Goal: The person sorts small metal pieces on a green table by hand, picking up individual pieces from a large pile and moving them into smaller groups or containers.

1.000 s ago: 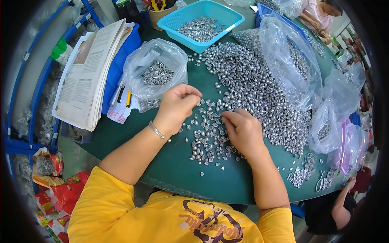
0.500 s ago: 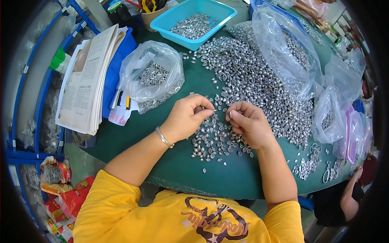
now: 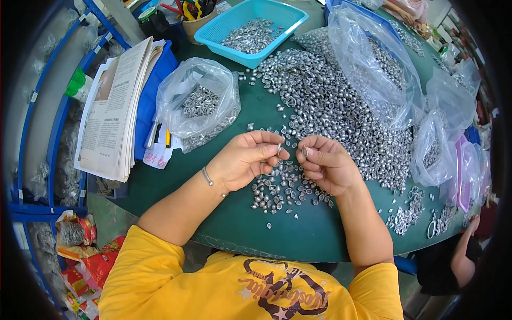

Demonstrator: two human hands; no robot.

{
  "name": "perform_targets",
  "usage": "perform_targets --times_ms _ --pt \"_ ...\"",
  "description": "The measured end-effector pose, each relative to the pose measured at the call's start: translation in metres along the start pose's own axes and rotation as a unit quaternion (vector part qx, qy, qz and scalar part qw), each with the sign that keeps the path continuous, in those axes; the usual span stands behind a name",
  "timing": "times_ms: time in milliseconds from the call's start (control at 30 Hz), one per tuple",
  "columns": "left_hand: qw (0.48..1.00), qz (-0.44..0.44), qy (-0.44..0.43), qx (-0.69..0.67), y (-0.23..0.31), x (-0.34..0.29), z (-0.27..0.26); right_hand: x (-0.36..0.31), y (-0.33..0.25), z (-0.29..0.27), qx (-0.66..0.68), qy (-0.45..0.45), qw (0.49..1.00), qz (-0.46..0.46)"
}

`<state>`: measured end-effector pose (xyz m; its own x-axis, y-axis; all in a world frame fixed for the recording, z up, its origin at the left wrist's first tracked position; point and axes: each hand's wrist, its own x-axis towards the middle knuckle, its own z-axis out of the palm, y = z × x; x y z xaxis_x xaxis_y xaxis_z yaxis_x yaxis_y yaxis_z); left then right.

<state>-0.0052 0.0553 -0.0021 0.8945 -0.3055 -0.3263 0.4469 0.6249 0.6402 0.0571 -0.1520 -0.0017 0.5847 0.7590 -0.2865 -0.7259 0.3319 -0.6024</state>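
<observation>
My left hand (image 3: 246,161), with a silver bangle on its wrist, pinches a small silver metal piece (image 3: 279,149) between thumb and forefinger. Facing it a short gap away, my right hand (image 3: 333,165) grips a small silver teardrop-shaped metal piece (image 3: 305,151) by the fingertips. The two pieces are apart. Below and between my hands, a loose scatter of teardrop metal pieces (image 3: 274,193) lies on the green table (image 3: 229,213). Just beyond the right hand spreads a large heap of like pieces (image 3: 341,109).
A clear bag (image 3: 200,114) of metal rings stands left, beside stacked papers (image 3: 114,106) on a blue bin. A turquoise basket (image 3: 253,56) holds pieces at the back. More clear bags (image 3: 373,64) and ring clusters (image 3: 406,217) lie right. Another person's arm (image 3: 463,261) shows lower right.
My left hand has rolled so its pinched piece now shows upright, and its lower fingers have uncurled a little. The right hand stays nearly in place, still pinching.
</observation>
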Motion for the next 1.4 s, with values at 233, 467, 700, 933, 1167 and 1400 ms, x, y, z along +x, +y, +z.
perform_targets --times_ms 233,467,700,933,1167,1400 --pt "0.997 0.062 0.023 -0.037 0.011 -0.006 -0.003 -0.004 -0.003 0.015 -0.029 0.026 0.997 -0.067" --pt "0.989 0.113 0.081 -0.053 0.029 -0.024 0.002 -0.002 0.045 0.037 -0.828 0.066 0.502 -0.241" --pt "0.941 0.167 0.171 0.239 0.027 -0.059 0.000 -0.018 0.022 0.025 -0.792 0.022 0.545 -0.273" --pt "0.991 -0.030 0.071 -0.110 -0.026 -0.073 0.004 -0.021 0.025 0.052 -0.638 0.031 0.697 -0.326" --pt "0.968 -0.024 0.024 -0.250 -0.043 -0.053 0.026 -0.037 0.035 0.064 -0.602 -0.077 0.712 -0.353" --pt "0.970 0.165 0.086 -0.156 0.048 -0.049 0.005 -0.059 0.004 0.007 -0.579 0.188 0.667 -0.429"
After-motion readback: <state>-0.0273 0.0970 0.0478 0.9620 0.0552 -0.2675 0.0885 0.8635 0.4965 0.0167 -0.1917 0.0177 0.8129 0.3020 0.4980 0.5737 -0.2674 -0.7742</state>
